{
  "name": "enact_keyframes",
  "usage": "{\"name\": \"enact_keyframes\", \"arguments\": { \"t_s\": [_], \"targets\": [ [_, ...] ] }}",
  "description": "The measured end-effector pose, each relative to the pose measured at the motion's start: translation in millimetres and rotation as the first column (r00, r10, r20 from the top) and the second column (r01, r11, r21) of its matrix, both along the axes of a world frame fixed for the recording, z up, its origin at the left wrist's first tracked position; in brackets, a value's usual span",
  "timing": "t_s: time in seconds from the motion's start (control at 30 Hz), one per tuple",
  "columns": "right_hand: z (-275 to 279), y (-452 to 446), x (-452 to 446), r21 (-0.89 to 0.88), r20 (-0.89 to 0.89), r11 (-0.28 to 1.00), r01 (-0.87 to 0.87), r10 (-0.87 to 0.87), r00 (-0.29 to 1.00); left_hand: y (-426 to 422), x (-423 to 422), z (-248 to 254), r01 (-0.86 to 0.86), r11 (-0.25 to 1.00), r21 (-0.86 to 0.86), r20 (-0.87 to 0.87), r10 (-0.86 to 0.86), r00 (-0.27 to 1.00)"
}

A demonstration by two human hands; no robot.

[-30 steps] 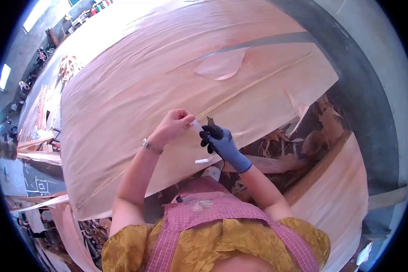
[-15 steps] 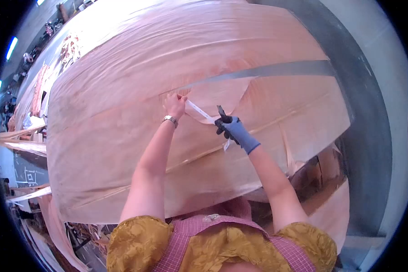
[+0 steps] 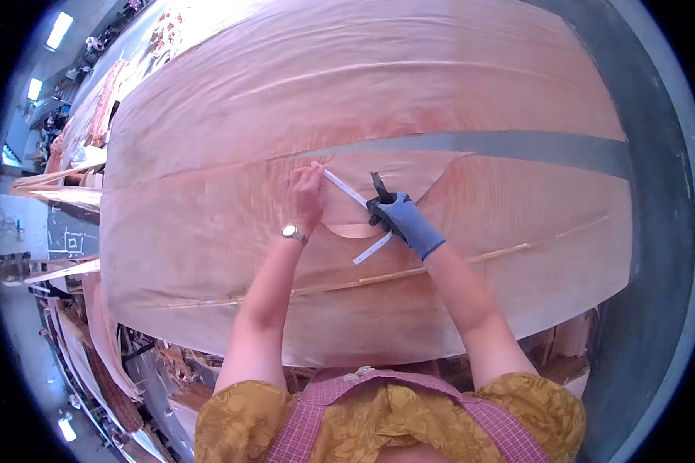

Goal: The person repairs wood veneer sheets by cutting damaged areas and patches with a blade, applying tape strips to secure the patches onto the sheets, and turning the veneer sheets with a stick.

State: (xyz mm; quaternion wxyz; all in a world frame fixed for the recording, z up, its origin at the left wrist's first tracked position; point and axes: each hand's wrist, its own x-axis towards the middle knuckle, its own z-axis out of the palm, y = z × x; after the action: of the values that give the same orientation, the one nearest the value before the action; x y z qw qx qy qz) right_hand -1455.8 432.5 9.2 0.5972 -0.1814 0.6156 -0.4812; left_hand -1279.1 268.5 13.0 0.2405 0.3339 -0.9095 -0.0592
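Right grip (image 3: 380, 211) midway along white strip (image 3: 346, 188)

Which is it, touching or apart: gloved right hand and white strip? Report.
Touching. The head view shows the gloved right hand closed on the white strip, which emerges on both sides.

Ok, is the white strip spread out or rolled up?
Spread out: the strip runs straight from left hand to right hand, its end showing beyond.
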Motion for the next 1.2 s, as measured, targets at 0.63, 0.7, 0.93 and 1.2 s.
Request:
{"name": "enact_keyframes", "arguments": {
  "t_s": [0.63,0.7,0.93,1.2],
  "targets": [
    [38.5,128.3,-117.3,0.079,-0.142,0.927,0.367,-0.354,0.924,71.5,-103.7,8.2,0.259,0.966,0.011,0.169,-0.257,0.951],
    [34.4,134.0,-118.7,0.049,-0.094,0.924,0.379,-0.374,0.923,107.7,-141.2,7.2,0.397,0.914,0.08,0.05,-0.401,0.915],
    [25.6,129.6,-135.0,0.065,-0.394,0.973,0.223,-0.181,0.901,132.4,-176.5,2.5,0.459,0.881,0.115,0.16,-0.473,0.867],
    [21.7,129.2,-185.3,0.234,-0.921,0.955,-0.181,0.158,-0.356,124.0,-176.1,-18.3,0.485,0.874,-0.028,0.144,-0.477,0.867]
  ]
}}
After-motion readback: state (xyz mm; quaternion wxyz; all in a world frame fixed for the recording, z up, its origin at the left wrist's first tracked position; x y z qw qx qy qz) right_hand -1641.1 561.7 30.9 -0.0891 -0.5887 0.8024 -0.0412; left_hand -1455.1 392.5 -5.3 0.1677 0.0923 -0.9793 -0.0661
